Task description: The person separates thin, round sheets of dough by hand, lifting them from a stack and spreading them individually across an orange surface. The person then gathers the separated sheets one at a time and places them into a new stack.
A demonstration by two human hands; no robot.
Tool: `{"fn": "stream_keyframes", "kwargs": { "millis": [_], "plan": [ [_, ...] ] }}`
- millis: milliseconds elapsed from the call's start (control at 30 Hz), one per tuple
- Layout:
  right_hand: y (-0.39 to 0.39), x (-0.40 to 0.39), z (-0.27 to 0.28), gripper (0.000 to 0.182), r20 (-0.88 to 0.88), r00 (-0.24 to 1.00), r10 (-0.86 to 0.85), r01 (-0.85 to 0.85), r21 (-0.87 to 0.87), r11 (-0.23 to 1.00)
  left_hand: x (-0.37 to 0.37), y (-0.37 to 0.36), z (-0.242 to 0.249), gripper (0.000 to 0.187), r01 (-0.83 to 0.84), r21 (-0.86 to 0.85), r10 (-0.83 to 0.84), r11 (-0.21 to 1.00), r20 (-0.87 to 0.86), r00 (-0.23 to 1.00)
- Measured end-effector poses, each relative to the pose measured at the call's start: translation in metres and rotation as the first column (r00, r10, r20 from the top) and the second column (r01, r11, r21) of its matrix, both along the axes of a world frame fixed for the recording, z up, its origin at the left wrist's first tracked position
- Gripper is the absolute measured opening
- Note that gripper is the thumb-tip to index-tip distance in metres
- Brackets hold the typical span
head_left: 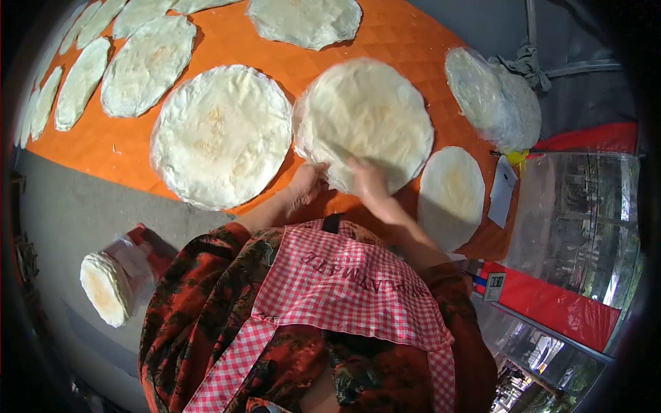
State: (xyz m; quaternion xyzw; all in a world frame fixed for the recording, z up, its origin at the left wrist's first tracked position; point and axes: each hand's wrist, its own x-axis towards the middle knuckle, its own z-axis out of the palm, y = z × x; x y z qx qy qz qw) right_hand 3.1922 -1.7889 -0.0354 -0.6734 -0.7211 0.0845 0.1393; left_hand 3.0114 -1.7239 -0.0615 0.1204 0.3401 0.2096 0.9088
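Under both hands lies a large round pale flatbread [368, 120], its top lightly browned in spots, on an orange cloth [138, 172]. My left hand [308, 182] is at the bread's lower left edge, with its fingers bent closed round the rim. Over the lower part of the same bread is my right hand [366, 180], smeared by motion, so its fingers cannot be made out. Just left of this bread, at its edge, is another large round bread [222, 138]. To the right of my right hand sits a smaller oval flatbread [452, 196].
More flatbreads [148, 65] spread across the upper left, and one [304, 20] is at the top. A plastic bag of breads [492, 96] lies upper right, near a white card [502, 191]. A bread stack in plastic [107, 286] stands lower left. Clear sheeting hangs at right.
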Motion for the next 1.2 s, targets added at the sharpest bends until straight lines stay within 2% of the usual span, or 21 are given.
{"fn": "stream_keyframes", "kwargs": {
  "millis": [33,100,200,300,400,500,533,600,633,733,833,867,967,1067,1100,1167,1200],
  "plan": [
    [-0.003,-0.022,0.021,0.030,0.139,0.990,0.006,-0.015,0.066,0.998,0.000,0.000,0.000,0.039,-0.009,0.007,0.009,1.000,0.003,1.000],
    [-0.006,-0.025,0.026,0.029,0.094,0.995,-0.024,0.017,0.075,0.997,-0.002,-0.002,0.003,0.038,-0.018,0.019,0.018,1.000,0.002,1.000],
    [0.005,-0.024,0.059,0.033,0.089,0.989,-0.122,0.138,-0.208,0.968,0.002,0.000,0.008,0.036,-0.011,0.012,0.012,1.000,-0.028,1.000],
    [0.001,-0.028,0.042,0.028,0.047,0.998,-0.039,0.044,-0.099,0.994,0.001,0.000,0.001,0.036,-0.012,-0.005,0.012,1.000,0.019,1.000],
    [-0.006,-0.028,0.030,0.023,-0.039,0.999,-0.008,0.012,0.109,0.994,0.001,0.002,0.001,0.034,0.000,-0.034,0.000,0.999,-0.013,1.000],
    [0.002,-0.014,0.020,0.020,-0.189,0.977,-0.096,0.100,0.012,0.995,-0.006,0.003,0.006,0.036,-0.013,-0.083,0.026,0.996,0.164,0.986],
    [0.003,-0.006,0.020,0.019,-0.164,0.976,-0.145,0.121,-0.150,0.981,-0.008,0.003,0.003,0.037,-0.003,-0.071,0.018,0.997,0.209,0.978],
    [0.003,-0.010,0.028,0.019,-0.135,0.990,-0.051,0.043,-0.062,0.997,-0.010,0.004,-0.006,0.040,0.013,-0.047,0.001,0.999,0.297,0.955],
    [0.002,-0.012,0.033,0.019,-0.115,0.993,-0.006,0.004,-0.019,1.000,-0.009,0.002,-0.011,0.040,0.000,-0.017,0.004,1.000,0.258,0.966],
    [-0.003,-0.028,0.038,0.034,-0.074,0.997,-0.030,0.022,-0.096,0.995,-0.005,-0.002,-0.012,0.043,-0.020,0.046,0.014,0.999,0.148,0.989],
    [-0.011,-0.034,0.034,0.053,-0.046,0.999,-0.016,0.013,-0.062,0.998,-0.003,-0.003,-0.009,0.042,-0.009,0.071,0.006,0.997,0.050,0.999],
    [-0.011,-0.031,0.030,0.068,-0.058,0.998,-0.024,0.016,-0.126,0.992,-0.003,-0.003,-0.003,0.041,-0.001,0.089,-0.001,0.996,0.021,1.000],
    [-0.006,-0.024,0.021,0.067,-0.196,0.976,-0.100,0.074,-0.134,0.988,-0.002,-0.006,0.014,0.037,0.024,0.137,-0.020,0.990,-0.032,0.999],
    [-0.002,-0.023,0.022,0.057,-0.005,0.997,-0.082,0.081,-0.101,0.992,-0.001,-0.006,0.009,0.036,0.020,0.168,-0.025,0.986,0.029,0.999],
    [0.000,-0.022,0.019,0.049,0.004,0.999,-0.054,0.055,-0.091,0.994,0.000,-0.006,0.005,0.037,0.016,0.174,-0.027,0.985,0.066,0.997],
    [0.010,-0.015,0.010,0.034,0.029,1.000,0.000,0.002,-0.065,0.998,0.002,-0.007,0.010,0.038,0.023,0.152,-0.019,0.988,-0.026,0.999],
    [0.027,-0.008,0.025,0.016,0.070,0.992,-0.108,0.122,-0.262,0.957,0.003,-0.006,0.015,0.038,0.023,0.139,-0.014,0.990,-0.071,0.997]
  ]
}}
